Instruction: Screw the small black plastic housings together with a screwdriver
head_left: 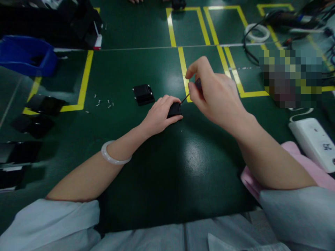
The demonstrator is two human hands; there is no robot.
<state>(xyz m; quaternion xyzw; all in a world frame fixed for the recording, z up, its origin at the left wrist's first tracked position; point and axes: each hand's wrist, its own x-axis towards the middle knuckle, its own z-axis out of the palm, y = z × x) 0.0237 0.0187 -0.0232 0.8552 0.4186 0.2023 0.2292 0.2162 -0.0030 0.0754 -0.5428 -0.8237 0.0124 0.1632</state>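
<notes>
On the green tabletop, my left hand grips a small black box-like part, fingers along its far side and thumb along its near side. My right hand is closed round the dark handle of a screwdriver. Its thin shaft slants down to the left, and the tip meets the part's far right corner. A second black part with small screws at its edges lies just beyond my left hand. Several loose screws are scattered farther left.
A blue bin stands at the far left, with several black parts below it. To the right are a white power strip, a pink cloth, a white ring-shaped roll and dark cables. Yellow tape marks the table.
</notes>
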